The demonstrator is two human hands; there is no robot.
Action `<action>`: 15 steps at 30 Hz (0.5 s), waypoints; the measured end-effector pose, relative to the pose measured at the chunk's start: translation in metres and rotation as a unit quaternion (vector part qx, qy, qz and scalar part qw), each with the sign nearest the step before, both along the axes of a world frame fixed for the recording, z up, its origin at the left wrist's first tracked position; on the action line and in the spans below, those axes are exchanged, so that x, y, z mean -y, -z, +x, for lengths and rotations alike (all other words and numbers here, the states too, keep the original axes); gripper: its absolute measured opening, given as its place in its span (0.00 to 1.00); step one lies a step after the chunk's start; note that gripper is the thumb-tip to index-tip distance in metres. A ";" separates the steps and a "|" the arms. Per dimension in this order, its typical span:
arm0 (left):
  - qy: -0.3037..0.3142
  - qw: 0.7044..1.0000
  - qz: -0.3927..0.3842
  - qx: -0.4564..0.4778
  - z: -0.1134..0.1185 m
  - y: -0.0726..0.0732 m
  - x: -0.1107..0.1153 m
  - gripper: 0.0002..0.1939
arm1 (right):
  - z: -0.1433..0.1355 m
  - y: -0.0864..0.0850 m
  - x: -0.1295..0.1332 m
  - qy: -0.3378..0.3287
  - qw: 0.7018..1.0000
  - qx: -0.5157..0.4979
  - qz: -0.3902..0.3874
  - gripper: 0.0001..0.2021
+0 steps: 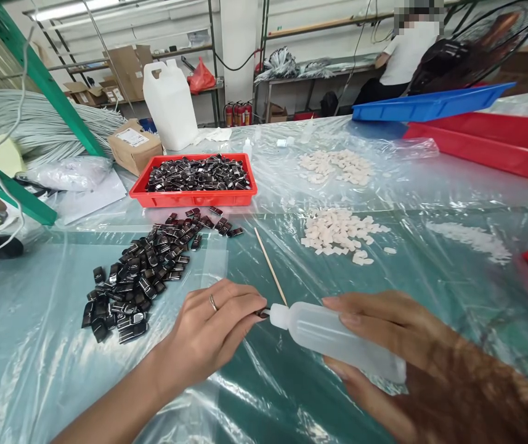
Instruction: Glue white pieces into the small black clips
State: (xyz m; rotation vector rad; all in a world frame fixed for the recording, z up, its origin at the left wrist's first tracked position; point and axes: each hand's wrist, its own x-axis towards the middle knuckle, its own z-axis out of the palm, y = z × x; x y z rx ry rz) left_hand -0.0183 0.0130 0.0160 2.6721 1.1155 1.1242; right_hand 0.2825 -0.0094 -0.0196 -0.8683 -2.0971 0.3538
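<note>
Squeeze bottle [349, 345], translucent white, is grasped in the right hand [397, 333], fingers laid along its upper side and thumb beneath, so that it is held almost flat, its nozzle aimed at the left hand [217, 320]. By the left hand, palm down, with a ring worn on one finger, a small dark piece [261, 313] is pinched between thumb and fingertips at the nozzle's tip; whether the two touch cannot be told. Both forearms are reached in from the near edge, and the hands are brought together low over the worktop [264, 401], which is covered with clear, wrinkled plastic over green.

Just beyond the nozzle a thin wooden stick [269, 262] is laid. To the left, black pieces [153, 265] are heaped loosely, and behind them a red tray [194, 198] is filled with more. To the right, white pieces [337, 231] are spread in two piles. Farther back, a white jug [169, 105] is stood beside a cardboard box [134, 147], and a blue tray [430, 110] is placed at the right. Across the room, fire extinguishers [238, 115] and a seated person [406, 58] are seen.
</note>
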 end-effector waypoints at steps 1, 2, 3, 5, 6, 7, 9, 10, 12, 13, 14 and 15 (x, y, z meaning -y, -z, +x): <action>-0.001 1.000 0.002 -0.001 0.000 0.000 0.000 0.07 | 0.000 -0.001 -0.001 0.005 1.000 0.008 0.015 0.47; -0.001 1.000 0.002 -0.003 0.000 -0.001 0.000 0.07 | 0.000 -0.003 -0.002 0.006 0.999 0.016 0.030 0.47; 0.004 1.000 0.002 -0.004 0.000 0.000 0.000 0.07 | 0.000 -0.004 -0.003 0.003 0.999 0.025 0.041 0.47; 0.017 1.000 0.001 0.001 0.000 0.000 0.000 0.07 | 0.003 -0.004 -0.004 -0.010 0.997 0.046 0.062 0.46; 0.022 1.000 0.000 0.003 0.000 0.001 0.000 0.07 | 0.005 -0.004 -0.005 -0.017 0.996 0.059 0.071 0.46; 0.025 1.000 -0.001 0.006 0.000 0.001 0.000 0.08 | 0.006 -0.004 -0.005 -0.023 0.994 0.072 0.082 0.46; 0.025 1.000 -0.007 0.007 0.001 0.002 0.000 0.08 | 0.009 -0.003 -0.005 -0.027 0.990 0.094 0.099 0.47; 0.024 1.000 -0.010 0.007 0.001 0.002 -0.001 0.08 | 0.009 -0.002 -0.005 -0.027 0.990 0.099 0.101 0.46; 0.024 1.000 -0.012 0.006 0.001 0.002 -0.001 0.08 | 0.008 -0.002 -0.004 -0.017 0.991 0.092 0.098 0.46; 0.025 1.000 -0.010 0.006 0.001 0.002 -0.002 0.08 | 0.007 -0.002 -0.004 -0.009 0.992 0.083 0.097 0.46; 0.024 1.000 -0.006 0.006 0.001 0.003 -0.002 0.07 | 0.006 -0.002 -0.003 -0.003 0.992 0.075 0.097 0.47; 0.022 1.000 -0.004 0.007 0.001 0.003 -0.002 0.07 | 0.005 -0.003 -0.003 -0.002 0.993 0.069 0.099 0.47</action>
